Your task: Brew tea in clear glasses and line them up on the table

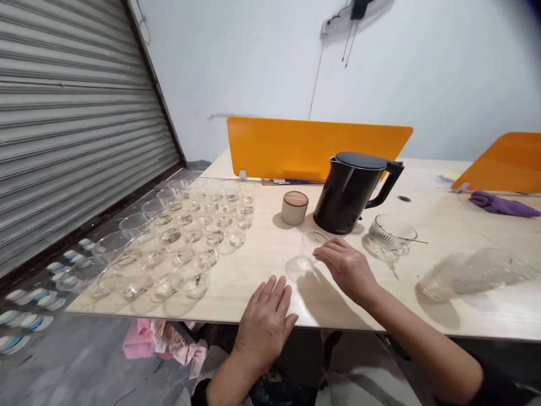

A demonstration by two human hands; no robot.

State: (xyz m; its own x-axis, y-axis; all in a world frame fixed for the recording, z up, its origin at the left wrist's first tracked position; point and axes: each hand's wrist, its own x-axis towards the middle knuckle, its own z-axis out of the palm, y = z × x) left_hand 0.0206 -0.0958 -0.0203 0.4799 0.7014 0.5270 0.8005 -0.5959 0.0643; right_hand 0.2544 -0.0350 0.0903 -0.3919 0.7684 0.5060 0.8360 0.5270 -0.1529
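On the pale wood table (270,254): right hand (346,269), open, fingers loosely curved, fingertips at the rim of a clear glass (315,241), no firm grip visible. Left hand (264,322), open, fingers spread, resting on the near edge, empty. Also present: massed glasses (186,242) to the left, black kettle (346,194), lidded canister (295,207).

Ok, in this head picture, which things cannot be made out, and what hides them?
All in the head view:
- Clear round glass disc: part hidden by the bare right hand.
- Clear ribbed glass tumbler lying on its side: blurred, detail unclear.
- Rows of clear drinking glasses: marks inside too small to identify.
- Black wall-mounted object: cut off by the top edge.
- Papers: mostly hidden by the orange panel.
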